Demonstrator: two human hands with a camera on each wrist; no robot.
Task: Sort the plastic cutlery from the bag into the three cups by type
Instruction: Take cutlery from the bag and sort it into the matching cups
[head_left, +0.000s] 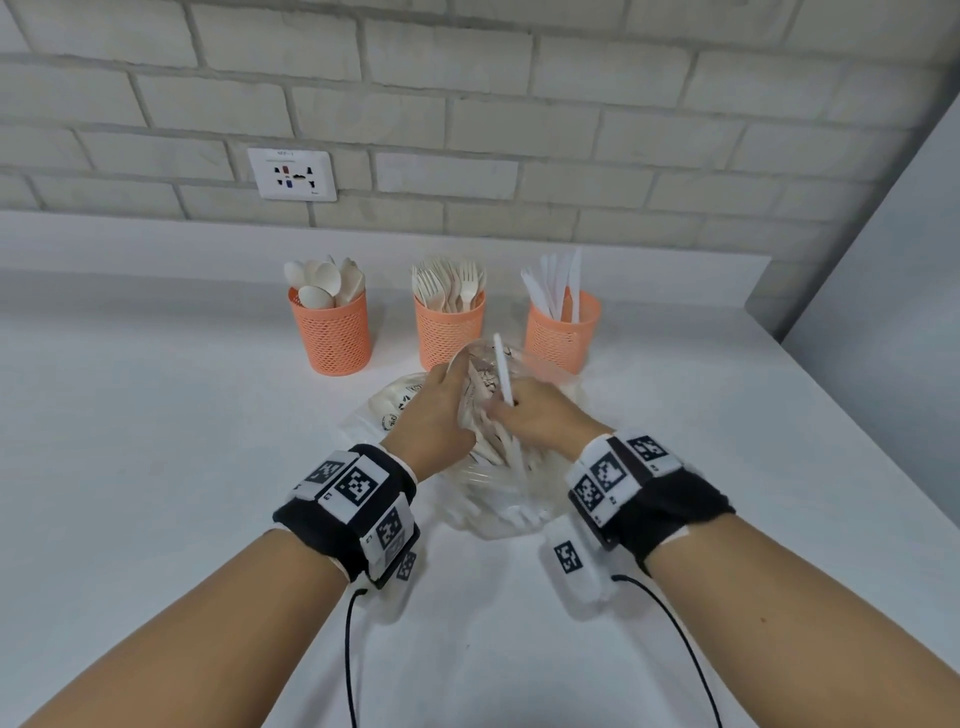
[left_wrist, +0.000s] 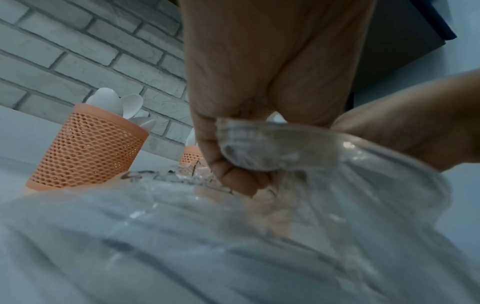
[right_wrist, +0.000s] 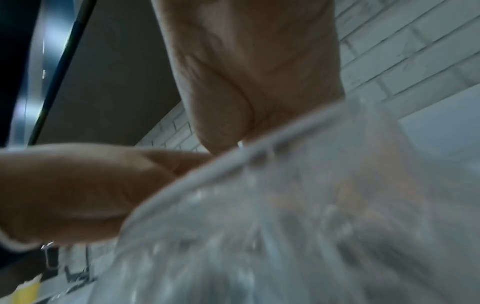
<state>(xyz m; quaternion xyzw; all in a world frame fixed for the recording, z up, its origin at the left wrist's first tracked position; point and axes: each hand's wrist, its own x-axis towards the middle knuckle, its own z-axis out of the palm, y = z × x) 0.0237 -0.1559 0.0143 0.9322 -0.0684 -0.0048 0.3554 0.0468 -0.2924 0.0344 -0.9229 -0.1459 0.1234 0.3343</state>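
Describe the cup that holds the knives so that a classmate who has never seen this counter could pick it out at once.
Start at the brick wall behind the white counter. Three orange mesh cups stand in a row before it, beyond the bag. The knife cup is the rightmost: flat white blades stick up from it, while its neighbours hold forks and spoons.

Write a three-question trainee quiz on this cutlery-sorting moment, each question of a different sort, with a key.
1. True or false: the left hand grips the rim of the clear plastic bag.
2. Multiple choice: the right hand holds a white piece with a long flat end sticking up. By shape it most likely goes in: A) the spoon cup B) the fork cup C) the knife cup.
3. Fill in: from the head view, the middle orange mesh cup holds ____.

Key: 1 true; 2 C; 3 forks.
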